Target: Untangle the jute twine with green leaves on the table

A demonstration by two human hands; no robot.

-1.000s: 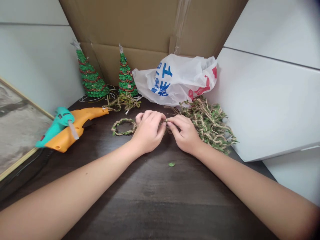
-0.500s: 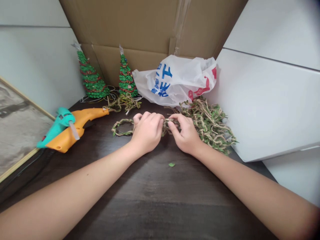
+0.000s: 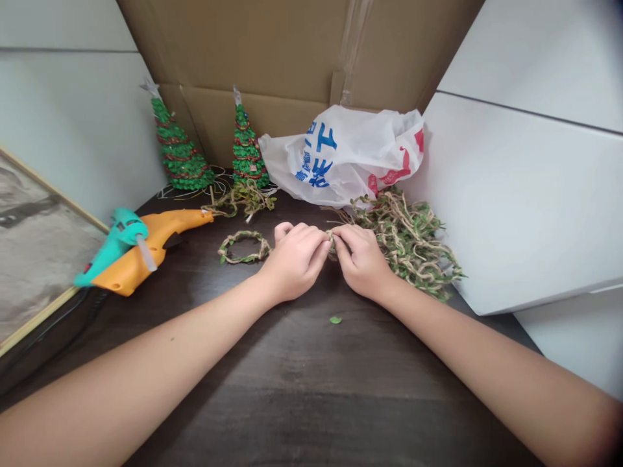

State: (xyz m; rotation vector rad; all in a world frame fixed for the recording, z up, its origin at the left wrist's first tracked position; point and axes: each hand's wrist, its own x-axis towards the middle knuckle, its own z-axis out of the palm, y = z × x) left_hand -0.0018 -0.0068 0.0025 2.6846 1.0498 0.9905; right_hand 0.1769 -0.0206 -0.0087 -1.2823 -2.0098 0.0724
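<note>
Above the middle of the dark table, my left hand (image 3: 300,259) and my right hand (image 3: 359,259) meet fingertip to fingertip. Both pinch a short bit of leafy twine (image 3: 331,248), most of it hidden by the fingers. Left of my left hand lies a small wreath ring (image 3: 222,251) of twine with green leaves. A tangled heap of the same leafy twine (image 3: 413,246) sits just behind and right of my right hand. One loose green leaf (image 3: 335,320) rests on the table nearer to me.
A teal and orange glue gun (image 3: 141,250) with its cord lies at left beside a framed board (image 3: 34,240). Two small green Christmas trees (image 3: 182,155) stand at the back, twine scraps (image 3: 246,196) before them. A white plastic bag (image 3: 350,155) leans against the cardboard (image 3: 272,45).
My left hand has slid right, closer to my right hand, uncovering more of the wreath ring. Less of the held twine shows between the fingers.
</note>
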